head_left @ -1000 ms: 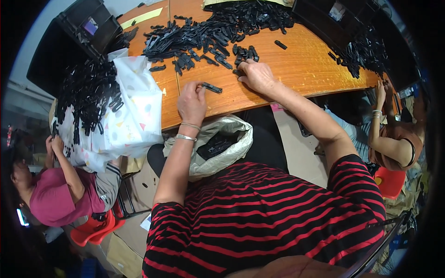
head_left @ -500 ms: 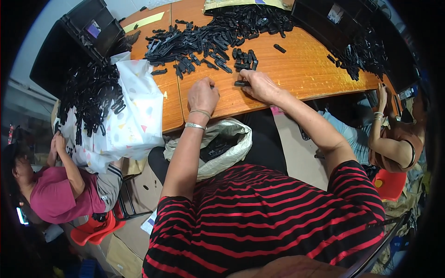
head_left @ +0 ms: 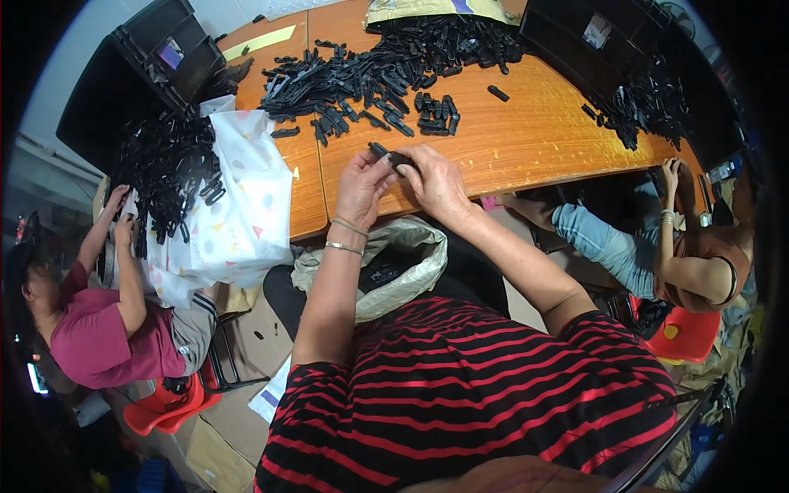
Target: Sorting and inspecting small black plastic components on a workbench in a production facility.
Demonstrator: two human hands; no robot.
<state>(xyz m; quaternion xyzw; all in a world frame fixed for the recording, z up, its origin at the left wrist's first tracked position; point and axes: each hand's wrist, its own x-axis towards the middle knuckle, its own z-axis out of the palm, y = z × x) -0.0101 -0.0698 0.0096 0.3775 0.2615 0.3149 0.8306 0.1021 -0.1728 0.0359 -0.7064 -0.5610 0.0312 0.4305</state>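
Observation:
Both my hands meet over the table's near edge on a slim black plastic piece (head_left: 398, 158), shaped like a small clip. My left hand (head_left: 362, 182) pinches it between thumb and fingers. From the right, my right hand (head_left: 437, 182) grips the same piece; its fingers cover part of it. Just beyond lies a small group of similar black pieces (head_left: 437, 113), laid in close rows. Behind that group spreads a large loose heap of black plastic pieces (head_left: 329, 86).
In my lap an open woven sack (head_left: 427, 267) holds dark pieces. Black crates (head_left: 131, 70) tip out more parts at left, over a patterned white plastic sheet (head_left: 259, 189); another crate (head_left: 592, 45) stands at right. Seated co-workers (head_left: 123, 337) flank me on both sides.
My right hand has come left, bringing the black piece from beside the small group. My left hand has turned and opened from a fist to take hold of it too.

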